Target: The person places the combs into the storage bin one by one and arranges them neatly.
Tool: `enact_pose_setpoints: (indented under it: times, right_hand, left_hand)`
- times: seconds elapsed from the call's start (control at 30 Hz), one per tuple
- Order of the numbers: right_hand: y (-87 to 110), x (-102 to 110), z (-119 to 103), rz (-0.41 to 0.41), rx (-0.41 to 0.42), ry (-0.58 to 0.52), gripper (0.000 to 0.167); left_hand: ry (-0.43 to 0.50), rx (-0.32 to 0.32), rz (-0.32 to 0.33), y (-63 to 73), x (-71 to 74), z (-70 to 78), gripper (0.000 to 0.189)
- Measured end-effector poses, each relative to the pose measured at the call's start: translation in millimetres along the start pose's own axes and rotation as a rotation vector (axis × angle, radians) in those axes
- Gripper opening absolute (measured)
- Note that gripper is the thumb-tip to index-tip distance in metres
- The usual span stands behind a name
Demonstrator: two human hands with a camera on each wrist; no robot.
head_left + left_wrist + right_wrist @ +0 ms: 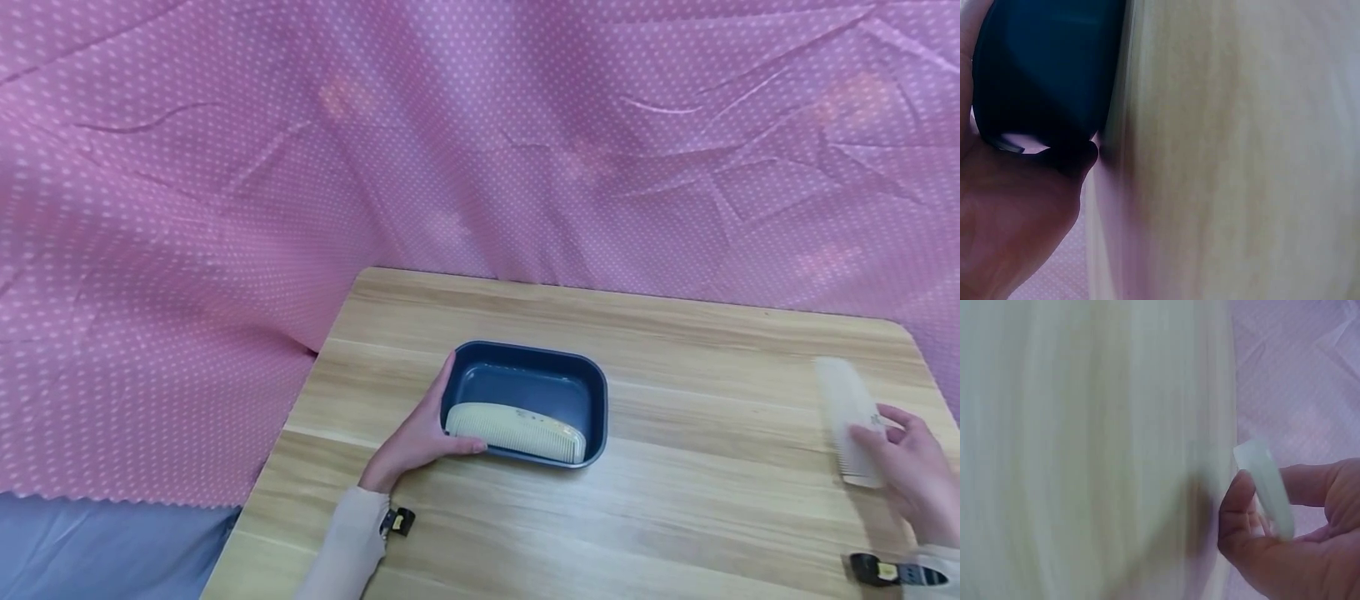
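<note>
In the head view a dark blue rectangular tray (602,408) sits on the wooden table. One cream comb (516,427) lies lengthwise inside it along the near wall, teeth toward the person. My left hand (417,437) grips the tray's near left corner, thumb along the near side and fingers up the left side. The left wrist view has the tray's dark outer wall (1047,62) against that hand. Far to the right, my right hand (911,458) pinches a second pale comb (840,400) between thumb and fingers. The right wrist view shows this comb (1267,484) edge-on.
The wood-grain table (697,467) has rounded far corners. Behind and to the left hangs a pink polka-dot cloth (480,150). Blue-grey fabric (97,550) shows at lower left. Each wrist wears a black strapped camera, such as the right one (870,569).
</note>
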State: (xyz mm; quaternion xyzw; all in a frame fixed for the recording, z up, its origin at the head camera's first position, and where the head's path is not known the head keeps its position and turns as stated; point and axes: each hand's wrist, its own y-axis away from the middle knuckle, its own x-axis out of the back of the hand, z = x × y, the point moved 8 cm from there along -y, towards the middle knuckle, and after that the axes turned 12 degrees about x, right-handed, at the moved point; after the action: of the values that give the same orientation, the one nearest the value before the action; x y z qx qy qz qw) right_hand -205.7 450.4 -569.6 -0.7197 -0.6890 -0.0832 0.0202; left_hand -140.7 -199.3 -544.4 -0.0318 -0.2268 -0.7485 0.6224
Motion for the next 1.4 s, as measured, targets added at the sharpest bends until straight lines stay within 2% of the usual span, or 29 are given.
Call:
enact_pose_setpoints:
  times: [0.13, 0.4, 0.53, 0.7, 0.9, 1.1, 1.27, 1.4]
  right_hand:
    - [0.9, -18.5, -8.3, -0.015, 0.023, -0.084, 0.044]
    - [0.5, -48.5, -35.0, 0.007, 0.146, -0.171, 0.044]
    - [0.6, -68.6, -44.2, -0.009, 0.149, -0.266, 0.044]
    - [-4.8, -97.1, -52.1, -0.049, 0.132, -0.302, 0.041]
    - [-9.6, -124.8, -61.7, -0.109, 0.179, -0.274, 0.04]
    - [-9.0, -151.1, -76.2, -0.166, 0.264, -0.127, 0.041]
    - [-5.0, -171.9, -88.8, -0.214, 0.278, -0.001, 0.042]
    - [-3.1, -188.8, -97.5, -0.231, 0.296, 0.006, 0.041]
  left_hand:
    - [0.003, 0.002, 0.001, -2.4, 0.6, -1.6, 0.143]
    - [0.005, 0.011, -0.003, -7.0, 0.3, -0.7, 0.146]
    - [-0.009, 0.019, 0.003, -6.9, 1.5, -2.5, 0.146]
    - [-0.02, 0.015, 0.014, -6.4, 3.6, -3.6, 0.145]
    - [-0.027, 0.016, 0.01, -6.5, 2.8, -2.8, 0.144]
    - [-0.019, 0.01, 0.008, -4.9, 1.4, -2.7, 0.144]
    - [-0.007, 0.007, 0.004, -1.6, 0.0, -3.9, 0.144]
    - [-0.008, 0.006, 0.009, -1.2, 0.2, -4.5, 0.143]
